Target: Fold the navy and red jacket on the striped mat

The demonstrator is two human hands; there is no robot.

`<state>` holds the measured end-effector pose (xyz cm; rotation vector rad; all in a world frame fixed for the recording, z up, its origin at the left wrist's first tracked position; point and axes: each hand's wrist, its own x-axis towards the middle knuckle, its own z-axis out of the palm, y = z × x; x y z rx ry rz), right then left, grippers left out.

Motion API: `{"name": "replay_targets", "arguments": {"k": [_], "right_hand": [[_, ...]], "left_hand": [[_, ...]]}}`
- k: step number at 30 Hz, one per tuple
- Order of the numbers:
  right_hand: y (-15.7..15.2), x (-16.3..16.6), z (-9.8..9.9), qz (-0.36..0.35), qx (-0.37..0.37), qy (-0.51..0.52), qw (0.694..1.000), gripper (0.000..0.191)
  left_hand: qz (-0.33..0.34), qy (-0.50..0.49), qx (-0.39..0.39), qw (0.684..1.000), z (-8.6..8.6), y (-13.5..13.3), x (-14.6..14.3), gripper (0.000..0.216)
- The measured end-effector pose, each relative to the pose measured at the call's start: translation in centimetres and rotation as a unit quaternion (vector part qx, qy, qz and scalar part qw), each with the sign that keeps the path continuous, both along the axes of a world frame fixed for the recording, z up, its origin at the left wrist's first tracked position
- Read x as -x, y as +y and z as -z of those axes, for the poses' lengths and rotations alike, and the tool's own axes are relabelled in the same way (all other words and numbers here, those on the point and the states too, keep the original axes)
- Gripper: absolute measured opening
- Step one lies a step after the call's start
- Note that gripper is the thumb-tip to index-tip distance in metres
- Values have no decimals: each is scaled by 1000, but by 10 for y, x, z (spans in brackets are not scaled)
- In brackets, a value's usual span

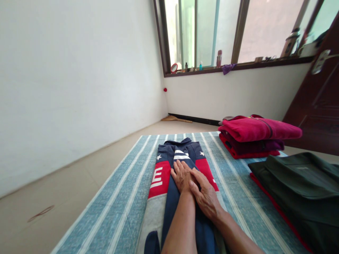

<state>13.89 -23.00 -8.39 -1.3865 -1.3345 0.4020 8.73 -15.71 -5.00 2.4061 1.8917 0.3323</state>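
Note:
A navy, red and grey jacket [160,176] with white stars and white lettering lies folded lengthwise, its collar pointing away from me. My left hand [181,175] rests flat on the upper middle of the jacket, just below a white-striped patch, fingers extended. Across the back of that hand and its wrist lies my right hand [206,195], its fingers stretched out and touching the left. Neither hand grips anything. My forearms cover much of the jacket's lower part.
The jacket lies on a blue striped sheet [127,187]. To the right sit a stack of red and purple folded clothes [254,130] and a dark green folded garment [304,183] over something red. Beyond are a windowsill [206,70] with small items and a brown door [317,102].

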Motion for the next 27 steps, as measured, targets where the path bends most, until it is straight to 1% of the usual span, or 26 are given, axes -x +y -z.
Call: {"name": "replay_targets", "arguments": {"k": [7,15,20,22,24,27], "right_hand": [[1,0,1,1,0,-2,1000,45],[0,0,1,4,-2,1,1000,45],[3,0,1,8,4,-4,1000,45],[4,0,-2,9,10,-15,1000,45],[1,0,-9,3,9,-32,999,44],[-19,0,-25,-26,-5,-61,998,43]], "left_hand": [[-1,2,-10,1000,2,1,0,60],[-8,8,-30,999,9,4,-1,59],[-9,9,-41,999,9,3,-1,58],[-10,9,-43,999,10,3,-2,58],[-10,8,-44,999,11,2,-2,58],[-10,5,-42,999,11,1,-4,60]]}}
